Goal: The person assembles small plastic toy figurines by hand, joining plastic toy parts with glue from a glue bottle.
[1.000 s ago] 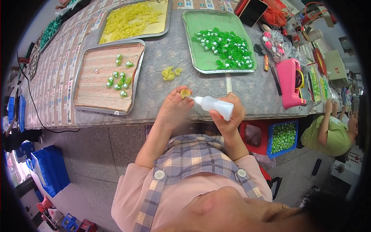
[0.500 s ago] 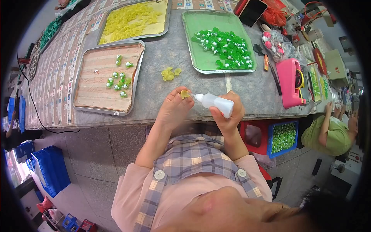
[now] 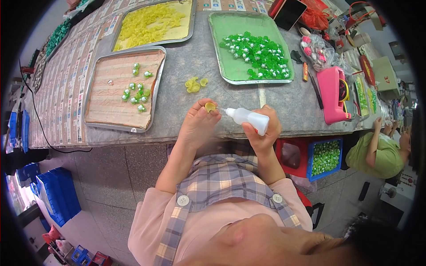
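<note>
My left hand [image 3: 199, 124] pinches a small yellow plastic piece [image 3: 210, 107] at its fingertips, just above the table's near edge. My right hand [image 3: 264, 131] grips a small white squeeze bottle [image 3: 247, 118], lying sideways with its nozzle aimed left at the yellow piece. A few more yellow pieces [image 3: 195, 84] lie loose on the grey table [image 3: 195, 53] just beyond my left hand.
A tray [image 3: 106, 102] with several green-and-white pieces sits at left. Farther back are a tray of yellow pieces [image 3: 153, 24] and a green tray of green pieces [image 3: 230, 40]. A pink box [image 3: 332, 95] stands at right. Another person in green [image 3: 377, 153] sits at far right.
My right hand has brought the bottle leftward, so its nozzle now sits closer to the yellow piece in my left fingers. My left hand has stayed in place.
</note>
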### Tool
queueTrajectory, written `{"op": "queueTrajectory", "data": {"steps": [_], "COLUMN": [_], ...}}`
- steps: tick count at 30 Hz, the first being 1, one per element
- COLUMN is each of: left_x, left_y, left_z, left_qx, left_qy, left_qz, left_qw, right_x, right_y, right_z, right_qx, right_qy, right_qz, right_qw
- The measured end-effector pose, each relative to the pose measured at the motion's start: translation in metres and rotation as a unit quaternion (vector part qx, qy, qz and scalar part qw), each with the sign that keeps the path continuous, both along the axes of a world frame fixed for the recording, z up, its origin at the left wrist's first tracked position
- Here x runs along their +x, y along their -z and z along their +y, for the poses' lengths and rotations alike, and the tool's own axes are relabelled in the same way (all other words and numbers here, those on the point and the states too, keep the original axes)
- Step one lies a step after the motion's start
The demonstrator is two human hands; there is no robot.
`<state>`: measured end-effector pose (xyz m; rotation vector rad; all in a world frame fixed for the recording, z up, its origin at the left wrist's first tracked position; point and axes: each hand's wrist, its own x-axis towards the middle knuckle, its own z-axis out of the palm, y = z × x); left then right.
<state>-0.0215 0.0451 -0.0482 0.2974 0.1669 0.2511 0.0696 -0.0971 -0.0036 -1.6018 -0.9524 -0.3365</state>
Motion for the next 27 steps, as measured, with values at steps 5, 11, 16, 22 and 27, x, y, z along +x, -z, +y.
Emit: {"op": "queueTrajectory", "data": {"steps": [5, 11, 16, 22, 27], "left_x": [0.001, 0.002, 0.002, 0.002, 0.003], "left_y": [-0.003, -0.004, -0.004, -0.004, 0.002], "left_z": [-0.001, -0.001, -0.002, -0.002, -0.001], "left_qx": [0.012, 0.036, 0.042, 0.051, 0.034], "left_qy": [-0.008, -0.006, -0.017, -0.022, -0.014], "left_qz": [-0.001, 0.027, 0.030, 0.029, 0.006], "left_qw": [1.000, 0.999, 0.999, 0.998, 0.999], "right_x": [0.000, -0.003, -0.004, -0.002, 0.009], "right_y": [0.001, -0.004, -0.004, -0.002, 0.004], "right_z": [-0.001, 0.003, 0.002, 0.002, -0.012], "right_qx": [-0.005, -0.008, -0.021, -0.012, 0.061], "right_qy": [0.005, -0.013, -0.010, -0.007, 0.069], "right_qz": [0.005, -0.003, -0.009, -0.002, 0.064], "right_qw": [1.000, 1.000, 1.000, 1.000, 0.994]}}
